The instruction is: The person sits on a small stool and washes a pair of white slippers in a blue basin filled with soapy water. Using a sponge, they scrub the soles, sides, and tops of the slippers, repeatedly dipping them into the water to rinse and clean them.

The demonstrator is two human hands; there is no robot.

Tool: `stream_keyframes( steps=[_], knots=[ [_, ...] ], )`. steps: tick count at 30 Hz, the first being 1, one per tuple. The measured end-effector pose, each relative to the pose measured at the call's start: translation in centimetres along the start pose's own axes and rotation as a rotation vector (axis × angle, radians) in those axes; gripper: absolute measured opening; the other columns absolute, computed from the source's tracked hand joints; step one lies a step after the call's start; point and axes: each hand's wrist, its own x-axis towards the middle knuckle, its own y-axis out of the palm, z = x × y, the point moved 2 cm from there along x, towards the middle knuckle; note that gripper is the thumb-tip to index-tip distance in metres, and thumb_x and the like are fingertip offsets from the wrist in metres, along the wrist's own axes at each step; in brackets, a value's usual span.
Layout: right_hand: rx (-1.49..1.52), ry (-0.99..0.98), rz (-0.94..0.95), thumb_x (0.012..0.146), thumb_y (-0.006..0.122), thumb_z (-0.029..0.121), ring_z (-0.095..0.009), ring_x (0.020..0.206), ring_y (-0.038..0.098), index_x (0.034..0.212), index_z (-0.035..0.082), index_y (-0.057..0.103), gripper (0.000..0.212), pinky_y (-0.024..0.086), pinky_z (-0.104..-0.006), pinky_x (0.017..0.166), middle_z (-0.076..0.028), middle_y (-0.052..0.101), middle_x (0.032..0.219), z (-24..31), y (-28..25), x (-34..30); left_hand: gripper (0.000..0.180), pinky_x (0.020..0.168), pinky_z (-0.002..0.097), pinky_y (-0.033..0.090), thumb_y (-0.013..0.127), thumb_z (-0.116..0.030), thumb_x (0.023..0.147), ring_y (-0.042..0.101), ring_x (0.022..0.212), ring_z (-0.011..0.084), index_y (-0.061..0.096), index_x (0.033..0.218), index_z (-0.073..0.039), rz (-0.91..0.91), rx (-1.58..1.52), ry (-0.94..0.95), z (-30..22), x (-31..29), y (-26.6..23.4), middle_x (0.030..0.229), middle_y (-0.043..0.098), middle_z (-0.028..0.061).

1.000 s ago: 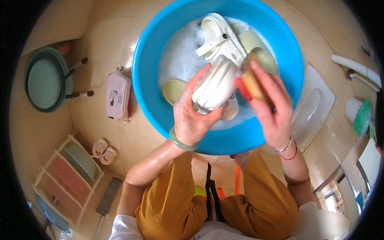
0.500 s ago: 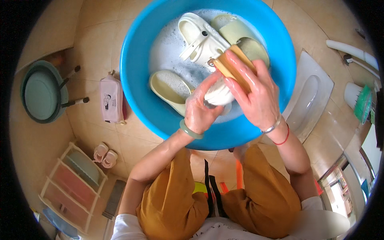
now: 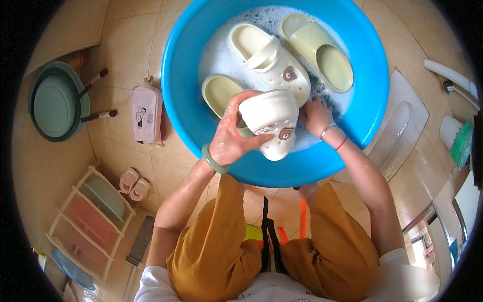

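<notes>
My left hand (image 3: 229,133) is closed around a white clog (image 3: 269,113), held tilted above a blue basin (image 3: 173,95). The clog has a brown animal charm on it. My right hand (image 3: 317,118) dips into the suds at the basin's right side; its fingertips are under the foam, so what they hold, if anything, is hidden. Beyond my hands a second white clog (image 3: 282,70) with a similar charm rests in the soapy water. One pale green slipper (image 3: 322,53) lies at the back right, another (image 3: 219,93) behind my left hand. No wooden brush shows now.
A pink pouch (image 3: 147,115) and stacked green basins (image 3: 55,105) are left of the blue basin. Lower left are small pink slippers (image 3: 134,184) and a white rack (image 3: 93,221). On the right lie a white washboard-like tray (image 3: 400,128) and a green-bristled brush (image 3: 463,143).
My right hand has moved away from the clog down into the suds, and the wooden brush it held is out of sight. My left hand has turned the clog, showing its charm.
</notes>
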Motion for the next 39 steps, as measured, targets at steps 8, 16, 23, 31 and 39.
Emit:
stream_keyframes(
  steps=[8, 16, 23, 31, 39],
  knots=[
    [0.937, -0.333, -0.374, 0.085, 0.069, 0.014, -0.028, 0.110, 0.061, 0.144, 0.003, 0.049, 0.063, 0.050, -0.0357, 0.094, -0.017, 0.059, 0.128, -0.2, -11.9, -7.8, 0.072, 0.107, 0.0377, 0.044, 0.078, -0.010, 0.077, 0.056, 0.123, 0.0236, 0.045, 0.140, -0.007, 0.062, 0.073, -0.030, 0.7, -0.2, 0.9, 0.128, 0.059, 0.0115],
    [0.585, -0.734, -0.327, 0.070, 0.083, 0.023, -0.027, 0.091, 0.063, 0.132, 0.014, 0.065, 0.066, 0.053, -0.0336, 0.078, -0.011, 0.060, 0.108, 2.9, -14.7, -6.7, 0.076, 0.099, 0.0359, 0.049, 0.086, -0.016, 0.073, 0.060, 0.119, 0.0236, 0.047, 0.137, -0.008, 0.206, 0.040, 0.009, 0.2, -0.7, 2.6, 0.129, 0.059, 0.0104],
    [0.281, -0.925, -0.309, 0.064, 0.086, 0.030, -0.027, 0.090, 0.064, 0.125, 0.015, 0.070, 0.065, 0.053, -0.0380, 0.080, -0.012, 0.059, 0.111, 8.9, -16.8, -8.3, 0.064, 0.093, 0.0412, 0.052, 0.082, -0.018, 0.079, 0.064, 0.116, 0.0300, 0.053, 0.136, -0.014, 0.175, 0.067, 0.228, 4.5, -2.8, 5.1, 0.125, 0.066, 0.0107],
    [0.400, -0.695, -0.409, 0.069, 0.083, 0.038, -0.024, 0.089, 0.062, 0.126, 0.026, 0.070, 0.060, 0.053, -0.0351, 0.075, -0.007, 0.060, 0.106, 0.2, -13.8, -8.2, 0.063, 0.088, 0.0335, 0.055, 0.089, -0.013, 0.071, 0.071, 0.103, 0.0217, 0.060, 0.127, -0.008, 0.086, 0.420, 0.192, 0.5, -1.2, 4.1, 0.112, 0.071, 0.0122],
    [0.328, -0.962, -0.494, 0.066, 0.083, 0.042, -0.019, 0.086, 0.061, 0.120, 0.033, 0.072, 0.055, 0.049, -0.0321, 0.070, -0.004, 0.057, 0.095, 8.8, -15.4, -8.1, 0.047, 0.088, 0.0376, 0.055, 0.080, -0.013, 0.078, 0.069, 0.103, 0.0273, 0.064, 0.121, -0.011, 0.099, -0.208, -0.002, 4.7, -2.4, 4.2, 0.111, 0.071, 0.0099]
  ],
)
